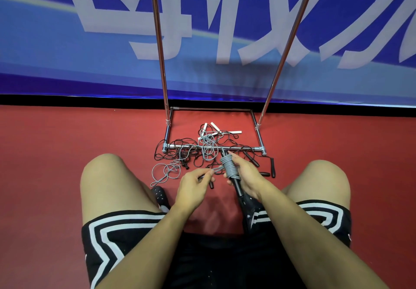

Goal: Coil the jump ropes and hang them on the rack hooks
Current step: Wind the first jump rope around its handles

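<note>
Likely, the coil (229,167) gripped in the right hand (246,176) slackens if the left hand's (193,186) pinched cord (215,170) snags the pile (202,146).

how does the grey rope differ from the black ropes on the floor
The grey rope is partly wound in tight turns around black handles gripped by the right hand, its free end pinched by the left hand. The black ropes lie loose and tangled across the rack base, untouched. Both still have slack on the red floor.
</note>
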A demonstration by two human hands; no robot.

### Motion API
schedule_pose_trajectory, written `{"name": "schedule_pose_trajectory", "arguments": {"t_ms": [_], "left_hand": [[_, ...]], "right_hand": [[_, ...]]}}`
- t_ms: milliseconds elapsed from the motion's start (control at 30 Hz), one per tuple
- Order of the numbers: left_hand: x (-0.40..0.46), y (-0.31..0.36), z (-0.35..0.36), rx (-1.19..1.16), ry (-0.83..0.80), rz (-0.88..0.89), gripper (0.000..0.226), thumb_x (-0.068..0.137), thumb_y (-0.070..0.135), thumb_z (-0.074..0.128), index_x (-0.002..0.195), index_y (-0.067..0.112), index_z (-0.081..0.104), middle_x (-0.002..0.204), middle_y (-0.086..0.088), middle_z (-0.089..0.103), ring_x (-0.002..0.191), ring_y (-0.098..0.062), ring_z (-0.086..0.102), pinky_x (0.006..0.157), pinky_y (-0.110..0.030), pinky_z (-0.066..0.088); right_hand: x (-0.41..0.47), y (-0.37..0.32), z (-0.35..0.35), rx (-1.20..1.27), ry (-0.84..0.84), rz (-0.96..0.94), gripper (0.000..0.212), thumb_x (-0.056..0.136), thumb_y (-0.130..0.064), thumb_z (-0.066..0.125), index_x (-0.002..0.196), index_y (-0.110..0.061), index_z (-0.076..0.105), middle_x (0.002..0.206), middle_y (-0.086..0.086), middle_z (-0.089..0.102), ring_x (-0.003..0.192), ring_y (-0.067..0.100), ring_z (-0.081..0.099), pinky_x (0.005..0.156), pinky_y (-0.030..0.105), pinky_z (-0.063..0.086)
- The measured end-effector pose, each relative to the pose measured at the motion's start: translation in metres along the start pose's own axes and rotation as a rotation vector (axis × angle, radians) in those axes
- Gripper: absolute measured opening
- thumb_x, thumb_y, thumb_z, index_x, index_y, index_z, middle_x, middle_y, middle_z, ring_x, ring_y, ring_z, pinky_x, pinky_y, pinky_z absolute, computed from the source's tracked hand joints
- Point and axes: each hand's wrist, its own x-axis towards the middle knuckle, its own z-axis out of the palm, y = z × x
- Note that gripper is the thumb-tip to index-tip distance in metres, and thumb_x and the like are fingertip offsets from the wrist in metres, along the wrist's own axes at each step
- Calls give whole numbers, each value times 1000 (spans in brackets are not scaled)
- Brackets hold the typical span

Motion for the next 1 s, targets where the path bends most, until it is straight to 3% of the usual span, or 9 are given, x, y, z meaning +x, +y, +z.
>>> {"name": "schedule_pose_trajectory", "arguments": {"t_ms": [167,267,333,433,567,633,767,900,1000], "left_hand": [[-1,0,0,33,-23,2,17,102,29,61,97,26,77,77,11,74,51,7,51,55,-11,36],[1,-4,0,32,-39,-18,20,103,28,59,95,27,77,76,11,74,50,4,49,54,-13,34],[2,-6,0,1,-61,-30,26,103,20,54,89,23,76,76,9,73,48,0,44,53,-17,33],[3,-8,0,-27,-94,-31,29,103,11,49,97,20,76,83,1,74,58,-7,45,58,-20,36],[2,-9,3,-13,-135,24,28,104,13,50,101,28,73,86,4,73,57,-5,43,58,-18,36],[2,-11,3,-9,-139,41,26,105,15,51,100,28,73,89,1,73,58,-3,46,59,-21,39],[3,-18,4,48,-124,66,23,104,18,52,105,28,73,89,9,74,83,-11,65,83,-27,49],[2,-18,6,130,-164,48,22,105,23,52,100,30,72,72,24,67,64,0,56,72,-27,49],[3,-20,3,102,-223,-4,24,104,27,49,95,30,70,76,11,73,58,-10,61,63,-32,53]], "right_hand": [[-1,5,-4,-117,-88,-39,37,105,-11,53,143,-12,51,123,8,66,97,15,67,76,27,58],[-6,4,-3,-215,-96,-60,15,101,-10,62,111,-20,64,103,-5,70,93,2,66,78,12,53],[-6,5,-5,-244,-80,-99,16,98,-12,67,96,-27,63,95,-9,69,88,0,65,74,8,51],[-5,5,-4,-244,-69,-132,21,92,-18,76,111,-17,67,109,6,74,99,13,69,78,15,52],[-6,7,1,-161,-87,-82,42,91,-13,77,127,-8,54,118,17,66,89,18,70,72,33,61],[-7,7,4,-189,-105,-73,47,93,-14,75,130,-8,47,114,16,64,86,18,68,69,34,60],[-7,10,4,-358,-160,-123,45,98,-15,68,131,-12,38,87,7,73,78,13,68,69,29,56],[-5,9,-2,-504,-227,-184,30,98,-15,68,120,-3,54,89,13,71,79,21,65,72,40,52],[-7,10,-4,-587,-245,-221,28,96,-14,72,116,1,59,87,8,69,75,13,64,69,23,51]]}}
